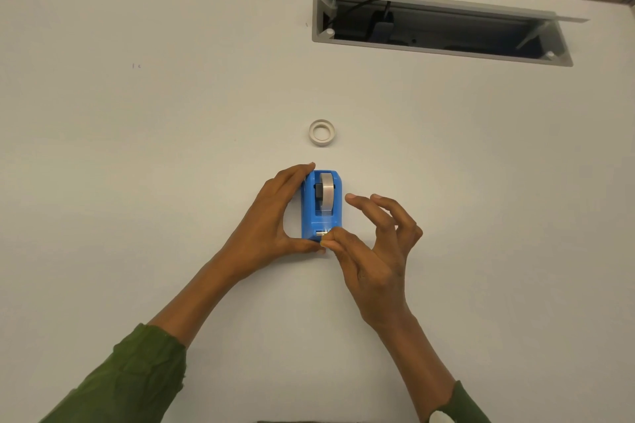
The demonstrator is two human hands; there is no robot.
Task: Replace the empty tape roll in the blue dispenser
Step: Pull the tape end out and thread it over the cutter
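Observation:
The blue dispenser (309, 213) stands on the white table (154, 148) in the middle of the view, cutter end toward me. A tape roll (326, 194) sits in its cradle. My left hand (275, 220) grips the dispenser from the left, fingers at its far end and thumb at its near end. My right hand (371, 244) pinches the tape's loose end at the cutter between thumb and forefinger, the other fingers spread. A thin white ring, the empty roll (322, 132), lies flat on the table just beyond the dispenser.
A grey cable hatch (439, 24) stands open in the table at the back right, with dark cables inside. The table's far edge runs along the top of the view. Green sleeves cover both forearms.

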